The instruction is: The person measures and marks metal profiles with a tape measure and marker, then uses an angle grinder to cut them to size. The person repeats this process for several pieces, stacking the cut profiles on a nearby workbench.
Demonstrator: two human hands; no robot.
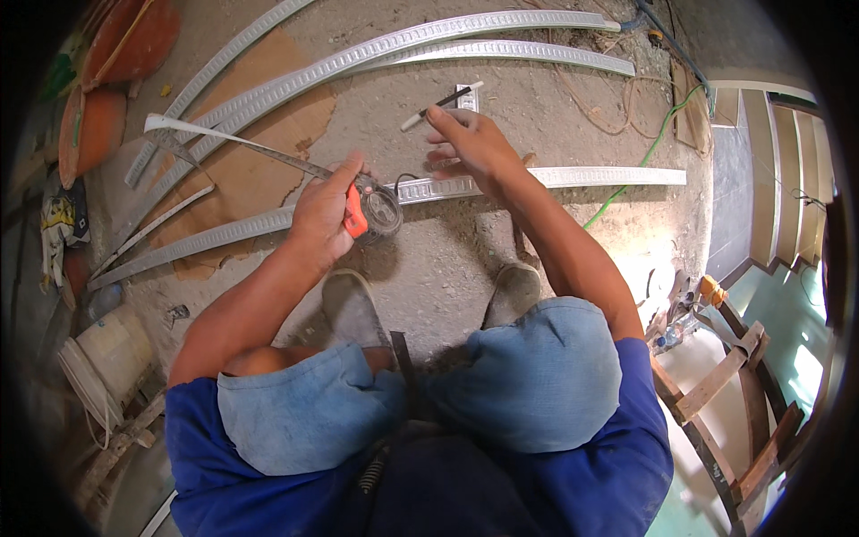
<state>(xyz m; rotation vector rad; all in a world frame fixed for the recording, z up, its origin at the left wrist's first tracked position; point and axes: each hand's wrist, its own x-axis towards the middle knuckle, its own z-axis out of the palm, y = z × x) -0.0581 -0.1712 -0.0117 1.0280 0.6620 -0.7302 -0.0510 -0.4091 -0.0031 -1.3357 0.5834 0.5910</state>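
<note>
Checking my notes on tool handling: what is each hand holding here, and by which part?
Left hand grips the tape measure by its case, blade pulled out leftward. Right hand holds a pen near its middle, between its fingers.

The left hand covers part of the tape measure case. The right hand hides a piece of the moulding. The tape markings are too small to read.

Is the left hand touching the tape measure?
Touching. The head view shows the left hand wrapped around the orange-and-grey tape measure, thumb lying along its pulled-out blade.
</note>
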